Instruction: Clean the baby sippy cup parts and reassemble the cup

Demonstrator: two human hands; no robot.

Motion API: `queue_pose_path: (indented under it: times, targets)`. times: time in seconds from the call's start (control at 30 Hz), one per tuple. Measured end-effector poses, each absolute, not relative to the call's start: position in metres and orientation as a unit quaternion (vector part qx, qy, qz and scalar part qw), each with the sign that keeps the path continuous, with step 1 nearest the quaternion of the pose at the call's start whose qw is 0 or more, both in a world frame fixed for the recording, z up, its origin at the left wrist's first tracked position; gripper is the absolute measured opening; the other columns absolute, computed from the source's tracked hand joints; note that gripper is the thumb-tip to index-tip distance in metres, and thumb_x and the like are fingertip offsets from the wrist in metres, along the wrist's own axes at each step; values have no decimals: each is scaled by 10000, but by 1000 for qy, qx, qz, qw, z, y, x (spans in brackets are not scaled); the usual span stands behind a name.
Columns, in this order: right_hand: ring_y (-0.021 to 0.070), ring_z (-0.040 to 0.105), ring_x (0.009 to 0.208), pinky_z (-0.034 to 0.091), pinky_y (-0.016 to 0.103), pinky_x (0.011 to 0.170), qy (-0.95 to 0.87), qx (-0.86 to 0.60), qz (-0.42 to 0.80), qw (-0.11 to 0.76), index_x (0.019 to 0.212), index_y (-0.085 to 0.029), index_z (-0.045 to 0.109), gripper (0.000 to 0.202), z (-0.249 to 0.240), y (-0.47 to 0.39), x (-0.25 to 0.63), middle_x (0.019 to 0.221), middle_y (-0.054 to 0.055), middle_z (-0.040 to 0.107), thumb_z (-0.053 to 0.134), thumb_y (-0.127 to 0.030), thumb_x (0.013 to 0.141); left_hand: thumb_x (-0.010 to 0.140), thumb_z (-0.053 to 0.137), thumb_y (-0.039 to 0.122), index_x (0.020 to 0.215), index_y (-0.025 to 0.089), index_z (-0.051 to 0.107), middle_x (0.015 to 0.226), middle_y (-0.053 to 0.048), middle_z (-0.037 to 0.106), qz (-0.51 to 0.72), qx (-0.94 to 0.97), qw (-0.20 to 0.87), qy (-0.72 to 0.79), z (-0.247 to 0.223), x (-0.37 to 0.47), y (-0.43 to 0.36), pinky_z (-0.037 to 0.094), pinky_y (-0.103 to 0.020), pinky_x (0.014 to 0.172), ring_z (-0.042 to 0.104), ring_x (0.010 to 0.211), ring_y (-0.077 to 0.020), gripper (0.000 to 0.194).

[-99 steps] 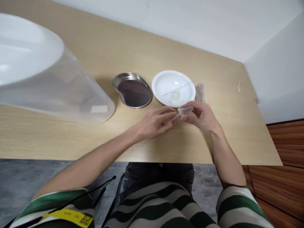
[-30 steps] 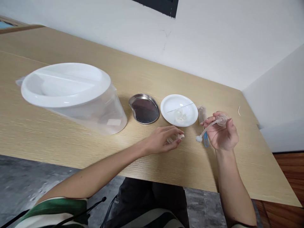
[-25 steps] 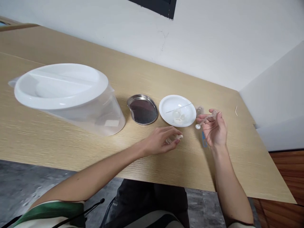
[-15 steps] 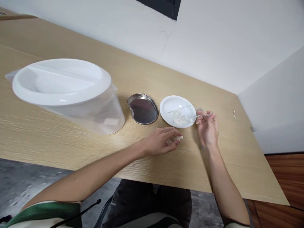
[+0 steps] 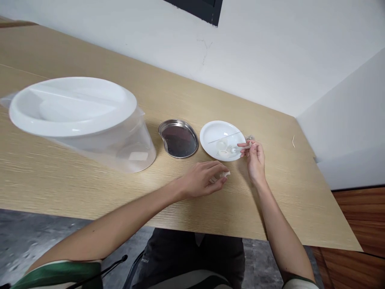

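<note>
My left hand (image 5: 209, 178) is over the table in front of the white plate, its fingers closed round a small whitish object (image 5: 225, 174) that they partly hide. At the plate's right edge, my right hand (image 5: 254, 156) pinches a thin, clear-looking utensil (image 5: 245, 147) whose near end reaches over the plate. On the white plate (image 5: 207, 135) are small pale, translucent pieces (image 5: 223, 147) and a long thin rod (image 5: 225, 137) that extends past the rim. Behind my right fingers a small greyish item (image 5: 250, 137) shows in part.
A kidney-shaped metal tray (image 5: 180, 140) lies left of the plate. Farther left stands a large translucent container (image 5: 132, 148) with a white lid (image 5: 75, 104). A short pale strip (image 5: 293, 141) rests on the wooden table (image 5: 300, 192) at right. A wall (image 5: 255, 52) runs behind.
My right hand has moved left with the utensil, closer over the plate. My left hand keeps its grip in nearly the same place. The whole view has shifted slightly.
</note>
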State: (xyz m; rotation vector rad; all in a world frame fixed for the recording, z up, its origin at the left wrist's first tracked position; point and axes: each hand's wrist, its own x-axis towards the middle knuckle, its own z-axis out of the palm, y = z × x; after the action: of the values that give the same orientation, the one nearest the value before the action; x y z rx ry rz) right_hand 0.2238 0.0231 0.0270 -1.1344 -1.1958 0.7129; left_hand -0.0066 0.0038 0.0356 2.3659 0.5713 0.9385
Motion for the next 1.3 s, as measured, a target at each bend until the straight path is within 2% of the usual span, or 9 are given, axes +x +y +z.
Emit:
queue_pose_path:
  times: [0.07, 0.17, 0.23, 0.37, 0.47, 0.67, 0.83, 1.1, 1.3]
  targets:
    - [168, 567, 745, 483, 364, 739, -547, -525, 273, 592, 1018, -218, 610, 458, 27, 21, 226, 1035, 71, 694, 497, -660, 972, 1016, 480, 323, 1128, 170, 645, 1021, -72, 740, 344, 874, 267, 216, 36, -6, 4, 542, -260, 748, 705, 880, -166, 251]
    - [221, 593, 940, 479, 426, 887, -608, -546, 198, 541, 963, -216, 668, 453, 29, 18, 227, 1036, 78, 658, 466, -619, 1001, 1017, 480, 325, 1119, 169, 644, 1020, -75, 735, 336, 874, 271, 223, 36, -7, 3, 540, -257, 737, 702, 863, -163, 248]
    - [237, 583, 1019, 476, 436, 916, -643, -545, 160, 514, 956, -218, 672, 412, 30, 17, 227, 1025, 76, 646, 496, -587, 1001, 1019, 476, 325, 1105, 170, 644, 1016, -73, 733, 333, 875, 271, 226, 37, -7, 3, 534, -252, 725, 696, 849, -158, 245]
    - [199, 571, 904, 489, 373, 756, -678, -542, 133, 479, 1001, -220, 683, 340, 31, 15, 224, 1032, 63, 631, 563, -538, 986, 1028, 461, 344, 1099, 172, 645, 1007, -71, 726, 323, 875, 276, 232, 38, -7, 3, 530, -252, 721, 688, 843, -157, 262]
    - [180, 565, 850, 485, 359, 731, -695, -535, 134, 462, 1000, -228, 693, 320, 30, 15, 223, 1028, 54, 631, 564, -520, 995, 1032, 456, 346, 1101, 174, 647, 1000, -70, 722, 319, 877, 278, 229, 37, -7, 3, 535, -263, 739, 684, 854, -161, 266]
    - [196, 587, 884, 513, 388, 802, -695, -541, 132, 456, 996, -225, 683, 371, 27, 17, 226, 1029, 60, 632, 519, -558, 1006, 1028, 467, 341, 1112, 172, 645, 997, -67, 721, 327, 875, 277, 225, 35, -7, 3, 533, -262, 729, 680, 838, -155, 259]
    - [189, 549, 818, 529, 404, 780, -687, -573, 101, 435, 1111, -231, 693, 395, 25, 16, 227, 1040, 76, 573, 610, -579, 944, 1030, 459, 332, 1110, 170, 643, 1024, -79, 723, 324, 879, 270, 223, 37, -7, 3, 537, -276, 754, 681, 857, -161, 258]
    - [243, 604, 977, 534, 452, 887, -712, -575, 88, 394, 1283, -225, 662, 424, 19, 16, 229, 1045, 91, 609, 597, -498, 966, 1022, 465, 310, 1120, 175, 627, 1050, -68, 736, 340, 878, 260, 212, 38, -7, 3, 533, -251, 724, 692, 860, -153, 233]
    - [251, 583, 1030, 520, 493, 968, -705, -596, 82, 375, 1189, -209, 722, 443, 18, 16, 230, 1096, 110, 535, 605, -559, 944, 1021, 475, 318, 1134, 170, 637, 1048, -73, 736, 343, 872, 274, 216, 37, -7, 3, 549, -249, 719, 698, 849, -150, 247]
